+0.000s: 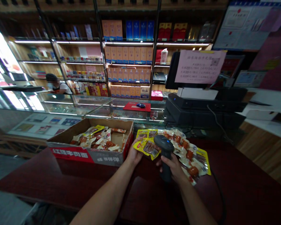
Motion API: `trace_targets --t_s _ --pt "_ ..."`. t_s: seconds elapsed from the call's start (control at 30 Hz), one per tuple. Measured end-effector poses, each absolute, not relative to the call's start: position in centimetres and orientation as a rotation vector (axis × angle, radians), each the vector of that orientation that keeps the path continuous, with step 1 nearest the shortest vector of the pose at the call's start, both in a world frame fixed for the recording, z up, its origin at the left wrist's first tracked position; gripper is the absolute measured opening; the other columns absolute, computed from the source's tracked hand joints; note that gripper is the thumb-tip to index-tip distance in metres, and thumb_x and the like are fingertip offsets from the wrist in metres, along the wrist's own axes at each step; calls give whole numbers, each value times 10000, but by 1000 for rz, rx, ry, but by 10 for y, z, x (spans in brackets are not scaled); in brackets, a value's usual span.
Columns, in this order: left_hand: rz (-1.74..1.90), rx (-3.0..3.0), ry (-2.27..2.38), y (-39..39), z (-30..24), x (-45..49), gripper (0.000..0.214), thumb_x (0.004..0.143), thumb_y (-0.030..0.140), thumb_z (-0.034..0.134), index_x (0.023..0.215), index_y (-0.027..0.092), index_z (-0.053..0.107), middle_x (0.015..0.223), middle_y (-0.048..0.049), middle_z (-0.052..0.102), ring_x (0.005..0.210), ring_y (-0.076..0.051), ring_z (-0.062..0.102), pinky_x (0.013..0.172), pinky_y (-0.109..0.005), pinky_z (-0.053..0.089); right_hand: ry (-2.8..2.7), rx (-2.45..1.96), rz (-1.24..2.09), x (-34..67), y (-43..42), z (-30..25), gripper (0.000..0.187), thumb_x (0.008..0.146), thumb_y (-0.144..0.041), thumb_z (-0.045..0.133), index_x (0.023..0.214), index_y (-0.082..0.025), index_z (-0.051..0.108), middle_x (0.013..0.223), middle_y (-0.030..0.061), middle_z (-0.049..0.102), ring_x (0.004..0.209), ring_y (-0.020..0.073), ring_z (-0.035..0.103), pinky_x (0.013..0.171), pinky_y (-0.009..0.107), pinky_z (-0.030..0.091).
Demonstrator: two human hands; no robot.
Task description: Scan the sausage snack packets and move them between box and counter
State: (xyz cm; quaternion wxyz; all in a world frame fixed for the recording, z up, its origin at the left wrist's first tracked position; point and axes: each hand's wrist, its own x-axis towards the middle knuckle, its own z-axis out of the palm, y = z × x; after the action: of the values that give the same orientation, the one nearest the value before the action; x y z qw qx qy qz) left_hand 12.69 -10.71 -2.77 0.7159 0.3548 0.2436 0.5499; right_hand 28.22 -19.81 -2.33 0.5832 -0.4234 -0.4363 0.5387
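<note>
My left hand [134, 153] grips a yellow snack packet [147, 147] by its left edge, just above the dark red counter [236, 187]. Beside it, my right hand [172, 167] is wrapped round the handle of a black barcode scanner [165, 150], whose head points down at that packet. A pile of snack packets [189, 153], yellow and red-and-white, lies on the counter right behind and to the right of the scanner. To the left stands an open cardboard box [89, 154] with several more packets inside.
A black cash register with a monitor and a pink paper notice [199, 67] stands at the back right. Glass display cases [60, 107] run behind the counter, with a red mouse pad and mouse [138, 106]. A person [54, 85] sits at far left before stocked shelves.
</note>
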Motion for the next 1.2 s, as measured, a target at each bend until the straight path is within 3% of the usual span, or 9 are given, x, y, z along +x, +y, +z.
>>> trace_targets --t_s 0.13,0.3,0.4,0.47,0.73,0.9,1.2 --pt "1309 565 643 -115 -33 138 383 760 424 550 1009 137 599 885 -89 683 842 -237 641 763 -372 501 -977 -1001 1190 278 -193 -27 509 603 -419 762 992 -131 605 608 34 688 389 152 577 333 234 436" --pt "1057 527 496 -132 -36 145 542 744 592 512 1013 127 576 943 -147 670 805 -252 652 729 -423 508 -912 -1024 1106 283 -188 -34 521 618 -415 760 1034 -149 595 759 63 725 396 142 579 353 247 460" --pt "1146 696 534 -135 -36 148 489 627 417 723 1005 142 579 948 -116 676 785 -224 653 724 -380 516 -944 -1009 1142 282 -188 -34 512 616 -392 768 1029 -152 585 796 66 722 419 147 594 372 255 477" --pt "1246 749 589 -129 -38 147 493 574 327 768 994 152 579 927 -91 682 773 -209 653 708 -352 519 -956 -998 1189 281 -191 -31 503 620 -392 766 1021 -150 580 782 65 716 430 150 600 378 253 478" --pt "1542 756 799 -80 -61 126 410 567 347 732 878 110 610 811 -85 693 727 -202 657 707 -329 509 -1030 -826 1399 278 -201 -23 358 719 -424 673 945 -167 569 673 -7 643 387 82 522 364 202 434" --pt "1584 789 782 -74 -67 129 359 634 354 677 897 119 611 841 -87 697 752 -211 663 716 -340 516 -1135 -980 1375 272 -204 -25 372 690 -444 684 877 -157 539 548 -33 591 350 96 506 328 205 421" --pt "1570 728 887 -71 -63 128 292 667 319 659 880 128 602 805 -84 691 741 -216 667 677 -339 530 -1274 -1056 1324 271 -206 -29 320 738 -444 628 843 -164 514 527 -40 573 344 103 513 326 206 407"
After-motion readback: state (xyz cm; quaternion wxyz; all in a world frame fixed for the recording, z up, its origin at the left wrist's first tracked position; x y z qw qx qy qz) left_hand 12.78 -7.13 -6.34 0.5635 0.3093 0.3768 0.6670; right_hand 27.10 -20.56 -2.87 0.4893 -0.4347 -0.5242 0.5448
